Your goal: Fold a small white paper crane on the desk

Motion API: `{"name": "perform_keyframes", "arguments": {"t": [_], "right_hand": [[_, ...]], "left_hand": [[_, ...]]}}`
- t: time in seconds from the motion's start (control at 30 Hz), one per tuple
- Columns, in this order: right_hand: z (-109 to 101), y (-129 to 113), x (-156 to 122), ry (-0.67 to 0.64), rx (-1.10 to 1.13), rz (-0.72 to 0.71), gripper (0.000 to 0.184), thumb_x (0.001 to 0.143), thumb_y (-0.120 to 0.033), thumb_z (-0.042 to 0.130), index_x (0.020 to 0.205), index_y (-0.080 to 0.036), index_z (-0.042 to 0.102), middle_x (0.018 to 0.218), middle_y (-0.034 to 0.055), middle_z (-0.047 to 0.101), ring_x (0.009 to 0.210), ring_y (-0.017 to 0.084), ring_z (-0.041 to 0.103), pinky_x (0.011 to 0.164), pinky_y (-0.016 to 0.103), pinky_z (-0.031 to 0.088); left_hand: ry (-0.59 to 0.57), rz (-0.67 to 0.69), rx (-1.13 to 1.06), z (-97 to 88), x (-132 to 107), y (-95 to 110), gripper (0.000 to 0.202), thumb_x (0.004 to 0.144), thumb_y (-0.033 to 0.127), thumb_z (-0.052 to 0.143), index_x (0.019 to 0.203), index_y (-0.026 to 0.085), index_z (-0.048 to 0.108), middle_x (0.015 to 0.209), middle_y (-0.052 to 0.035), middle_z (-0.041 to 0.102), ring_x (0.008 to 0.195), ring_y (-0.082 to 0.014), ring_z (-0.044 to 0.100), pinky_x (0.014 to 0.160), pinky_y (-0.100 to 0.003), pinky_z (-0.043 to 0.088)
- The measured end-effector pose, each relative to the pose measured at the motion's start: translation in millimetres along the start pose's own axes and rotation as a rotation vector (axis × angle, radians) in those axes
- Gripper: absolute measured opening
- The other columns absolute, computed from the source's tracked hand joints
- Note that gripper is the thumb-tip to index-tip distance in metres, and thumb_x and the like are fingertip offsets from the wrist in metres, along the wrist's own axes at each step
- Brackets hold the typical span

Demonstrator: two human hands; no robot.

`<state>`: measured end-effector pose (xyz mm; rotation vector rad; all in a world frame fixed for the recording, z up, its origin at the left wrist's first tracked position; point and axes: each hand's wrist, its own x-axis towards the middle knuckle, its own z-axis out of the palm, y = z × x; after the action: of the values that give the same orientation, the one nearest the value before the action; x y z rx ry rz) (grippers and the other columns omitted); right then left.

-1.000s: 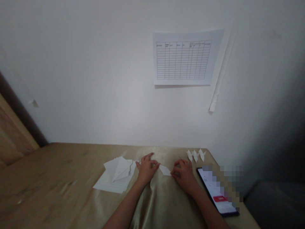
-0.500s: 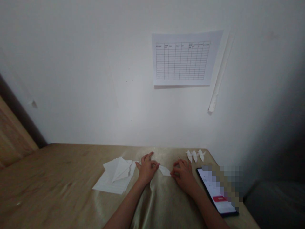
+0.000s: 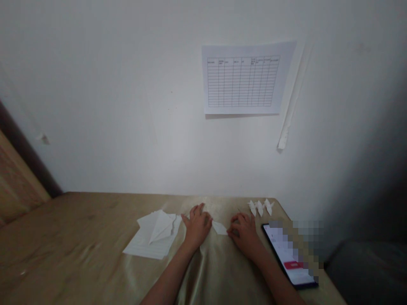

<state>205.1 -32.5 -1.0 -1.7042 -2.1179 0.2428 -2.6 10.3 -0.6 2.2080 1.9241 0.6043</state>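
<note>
Small folded white paper (image 3: 219,228): one piece, at the clock's centre, flat or nearly so on the worktop (image 3: 95,237), set slantwise between two hands. Fold lines too dim to read with certainty.

Left hand (image 3: 197,228): at 9 o'clock, touching. Grip drawn together at the tips, thumb and finger closed on the paper's upper-left corner; outer fingers spread.

Right hand (image 3: 244,232): at 3 o'clock, touching. Grip likewise closed, on the lower-right corner; remaining fingers curled.

Handling note, by judgement: a piece this slight wants fingertip pressure only, with equal tension at both corners. Edges best matched before any crease is pressed, and the crease best run against the firm surface, away from the cloth's wrinkles towards 6 o'clock. Pulling the corners apart would risk a tear.

Folded white figures (image 3: 260,207): three, bird-like, in a row at 2 o'clock, beyond the right hand.

Paper sheets (image 3: 143,249): overlapping pile, just below 9 o'clock, past the left hand; a creased sheet (image 3: 161,226) on top.

Phone (image 3: 289,264): near 4 o'clock, beside the right forearm; screen lit, partly masked by pixels.

Printed grid sheet (image 3: 243,80): on the wall (image 3: 127,106), about 12 o'clock.
</note>
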Motion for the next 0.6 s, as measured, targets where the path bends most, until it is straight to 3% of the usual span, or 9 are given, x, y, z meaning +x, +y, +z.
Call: {"name": "perform_keyframes", "arguments": {"t": [0.1,0.23,0.33,0.6], "right_hand": [[1,-1,1,-0.005,0.017,0.007,0.015,0.090,-0.028,0.062,0.091,-0.028,0.077,0.124,0.0057,0.066,0.130,0.028,0.047,0.122,0.056,0.004],[3,-1,2,-0.012,0.026,0.003,0.014,0.089,-0.029,0.063,0.090,-0.028,0.077,0.120,0.0057,0.067,0.129,0.028,0.048,0.122,0.056,0.005],[5,0,2,-0.006,0.035,0.006,0.013,0.088,-0.029,0.064,0.089,-0.027,0.077,0.118,0.0053,0.066,0.129,0.027,0.047,0.122,0.054,0.007],[5,-3,1,0.004,0.073,0.031,0.012,0.086,-0.026,0.064,0.085,-0.026,0.076,0.115,0.0056,0.067,0.127,0.027,0.048,0.122,0.053,0.007]], "left_hand": [[0.015,0.062,0.012,-4.2,-7,2,0.038,0.092,0.040,0.061,0.130,0.043,0.064,0.164,-0.0022,0.035,0.151,-0.0358,0.026,0.116,-0.078,0.006],[-0.045,0.206,0.065,-3.8,-19,5,0.037,0.088,0.050,0.067,0.124,0.058,0.064,0.169,0.0059,0.022,0.153,-0.0423,0.017,0.114,-0.079,-0.005],[-0.104,0.273,0.093,2.0,-27,6,0.041,0.089,0.059,0.061,0.130,0.061,0.057,0.170,0.0073,0.019,0.154,-0.0448,0.012,0.111,-0.081,-0.009],[-0.165,0.184,0.106,13.0,-29,-1,0.050,0.090,0.073,0.046,0.139,0.060,0.047,0.171,0.0037,0.014,0.155,-0.0472,0.006,0.111,-0.081,-0.007]]}}
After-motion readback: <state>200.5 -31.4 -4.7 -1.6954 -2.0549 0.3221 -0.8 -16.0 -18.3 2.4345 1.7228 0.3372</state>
